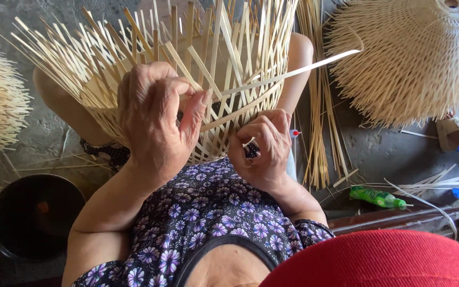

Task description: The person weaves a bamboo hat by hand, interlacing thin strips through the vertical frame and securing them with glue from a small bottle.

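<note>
Head view: two hands, left (152, 114) and right (261, 146), pinching strips on one basket (229, 69); right grip possibly partial.

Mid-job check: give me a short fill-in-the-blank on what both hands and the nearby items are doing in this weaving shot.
1. The left hand pinches a long flat pale bamboo strip against the half-woven ____ basket.
2. The right hand grips the basket's ____ edge.
3. The green plastic bottle lies on its ____.
4. The round black bucket sits on the person's ____ side.

Missing: bamboo; lower; side; left
</note>
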